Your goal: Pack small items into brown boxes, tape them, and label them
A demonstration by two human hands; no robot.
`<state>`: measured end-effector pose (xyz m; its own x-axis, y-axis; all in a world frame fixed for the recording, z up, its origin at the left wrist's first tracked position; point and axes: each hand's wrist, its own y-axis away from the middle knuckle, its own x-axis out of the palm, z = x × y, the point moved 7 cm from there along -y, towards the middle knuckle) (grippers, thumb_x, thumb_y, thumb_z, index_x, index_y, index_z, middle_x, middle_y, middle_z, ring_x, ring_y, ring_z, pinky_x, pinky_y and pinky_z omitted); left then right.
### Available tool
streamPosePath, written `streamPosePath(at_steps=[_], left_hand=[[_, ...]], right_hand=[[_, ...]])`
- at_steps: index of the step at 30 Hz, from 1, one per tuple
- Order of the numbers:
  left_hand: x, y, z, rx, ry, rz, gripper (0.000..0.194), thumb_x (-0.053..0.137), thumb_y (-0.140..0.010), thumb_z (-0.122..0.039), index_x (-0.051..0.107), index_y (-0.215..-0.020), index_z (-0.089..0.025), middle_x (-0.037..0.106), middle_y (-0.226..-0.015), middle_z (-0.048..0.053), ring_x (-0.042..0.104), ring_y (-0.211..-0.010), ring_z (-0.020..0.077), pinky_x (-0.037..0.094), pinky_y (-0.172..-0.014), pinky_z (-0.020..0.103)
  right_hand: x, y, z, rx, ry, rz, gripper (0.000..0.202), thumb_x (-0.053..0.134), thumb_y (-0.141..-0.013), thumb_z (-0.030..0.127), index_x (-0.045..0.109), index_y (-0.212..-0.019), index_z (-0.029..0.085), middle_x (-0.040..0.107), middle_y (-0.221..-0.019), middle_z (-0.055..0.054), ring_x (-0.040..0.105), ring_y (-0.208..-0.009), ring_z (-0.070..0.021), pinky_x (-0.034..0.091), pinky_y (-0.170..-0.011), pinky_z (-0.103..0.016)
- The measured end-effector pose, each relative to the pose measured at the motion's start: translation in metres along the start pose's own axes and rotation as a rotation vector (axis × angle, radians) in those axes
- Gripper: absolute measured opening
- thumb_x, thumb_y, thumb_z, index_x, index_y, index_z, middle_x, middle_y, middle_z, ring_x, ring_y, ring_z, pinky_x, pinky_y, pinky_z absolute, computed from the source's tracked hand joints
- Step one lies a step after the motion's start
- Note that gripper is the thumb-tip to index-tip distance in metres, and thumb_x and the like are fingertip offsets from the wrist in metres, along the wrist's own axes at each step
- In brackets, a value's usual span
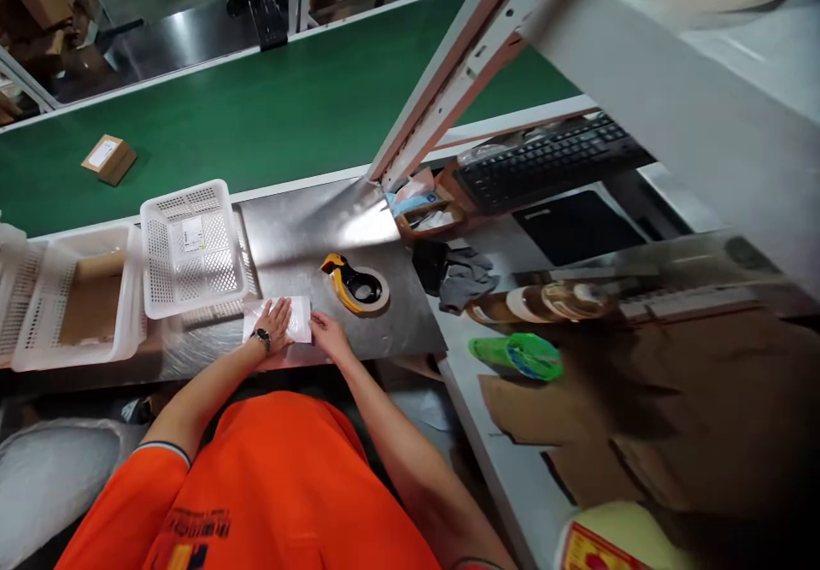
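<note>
A small white plastic packet (299,318) lies flat near the front edge of the steel table (288,220). My left hand (277,324), with a dark watch at the wrist, rests on it with fingers stretched out. At the packet's right edge, my right hand (329,336) has its fingertips pinched on the border. Just behind that hand sits a yellow and black tape dispenser (356,285) with a roll of tape in it. To the left of the packet stands a white perforated basket (154,275), with a label inside.
Another white basket (131,331) at left holds cardboard. Behind the table runs a green conveyor (256,117) carrying a small carton (110,160). A white metal post (442,100) rises at its edge. Rightward are a keyboard (557,160), a green roll (518,355) and cardboard sheets (705,399).
</note>
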<state>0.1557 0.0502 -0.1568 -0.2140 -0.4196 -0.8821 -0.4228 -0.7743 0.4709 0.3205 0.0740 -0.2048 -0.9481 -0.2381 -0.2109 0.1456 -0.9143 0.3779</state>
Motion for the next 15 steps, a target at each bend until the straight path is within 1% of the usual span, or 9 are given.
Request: streamPosePath(at_steps=[3, 7, 9, 12, 15], left_hand=[[-0.001, 0.000, 0.000, 0.018, 0.015, -0.013, 0.088, 0.052, -0.109, -0.055, 0.035, -0.180, -0.005, 0.020, -0.190, 0.022, 0.017, -0.179, 0.0381, 0.017, -0.145, 0.061], [-0.003, 0.000, 0.000, 0.030, 0.023, -0.024, 0.087, 0.051, -0.109, -0.054, 0.037, -0.178, -0.004, 0.022, -0.190, 0.023, 0.017, -0.178, 0.0387, 0.018, -0.145, 0.060], [-0.003, 0.000, 0.000, 0.031, 0.035, -0.025, 0.087, 0.053, -0.108, -0.054, 0.038, -0.178, -0.005, 0.024, -0.189, 0.023, 0.017, -0.178, 0.0396, 0.019, -0.144, 0.059], [-0.004, -0.001, 0.000, 0.034, 0.055, -0.028, 0.089, 0.055, -0.106, -0.054, 0.036, -0.179, -0.006, 0.026, -0.189, 0.022, 0.018, -0.178, 0.0402, 0.019, -0.144, 0.060], [-0.005, -0.001, 0.001, 0.040, 0.066, -0.035, 0.091, 0.055, -0.106, -0.054, 0.035, -0.179, -0.003, 0.025, -0.189, 0.024, 0.018, -0.178, 0.0405, 0.020, -0.144, 0.060]], right_hand=[[0.010, 0.008, 0.007, -0.114, 0.195, 0.017, 0.040, 0.060, -0.099, 0.023, 0.083, -0.131, 0.017, 0.082, -0.133, -0.017, 0.076, -0.124, -0.0282, 0.058, -0.119, -0.049], [0.021, 0.019, 0.015, -0.238, 0.414, 0.051, 0.048, 0.050, -0.103, 0.015, 0.079, -0.141, 0.016, 0.075, -0.148, -0.019, 0.070, -0.136, -0.0274, 0.054, -0.123, -0.043], [0.025, 0.024, 0.017, -0.287, 0.516, 0.061, 0.052, 0.047, -0.105, 0.014, 0.076, -0.148, 0.017, 0.069, -0.158, -0.019, 0.065, -0.144, -0.0284, 0.053, -0.125, -0.045], [0.033, 0.029, 0.019, -0.361, 0.680, 0.077, 0.056, 0.044, -0.109, 0.015, 0.066, -0.160, 0.018, 0.057, -0.174, -0.018, 0.049, -0.161, -0.0327, 0.045, -0.132, -0.054], [0.044, 0.030, 0.018, -0.402, 0.901, 0.108, 0.062, 0.041, -0.111, 0.019, 0.052, -0.172, 0.012, 0.043, -0.184, -0.017, 0.029, -0.174, -0.0367, 0.032, -0.139, -0.062]])
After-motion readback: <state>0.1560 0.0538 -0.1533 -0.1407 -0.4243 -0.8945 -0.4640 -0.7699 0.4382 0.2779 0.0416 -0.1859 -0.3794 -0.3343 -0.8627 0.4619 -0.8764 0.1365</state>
